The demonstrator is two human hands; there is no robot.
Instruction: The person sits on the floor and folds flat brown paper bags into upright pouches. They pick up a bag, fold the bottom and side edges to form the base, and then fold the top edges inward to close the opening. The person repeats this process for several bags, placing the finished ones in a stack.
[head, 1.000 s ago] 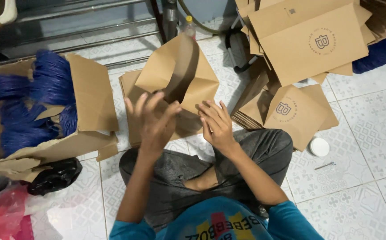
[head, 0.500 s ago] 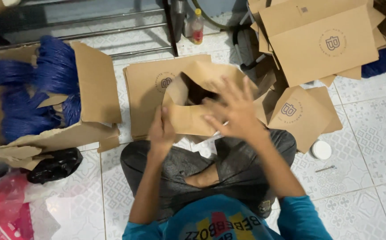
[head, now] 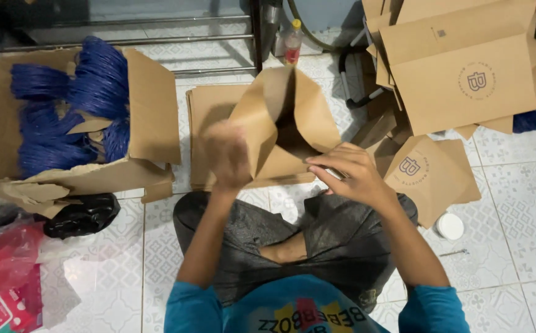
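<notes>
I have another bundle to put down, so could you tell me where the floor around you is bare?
Bare white tile lies on the right, past the small white round lid, and low left of the knee, beside the black plastic bag. Ahead is crowded: flat brown cardboard pieces, the open carton of blue cord bundles, and stacked printed boxes.

Left hand [head: 228,154] motion-blurred, grip unclear; red bag [head: 3,271] cut by left edge.

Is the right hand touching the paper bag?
Touching: the head view shows the right hand with fingers pressed on the paper bag at its lower edge.
</notes>
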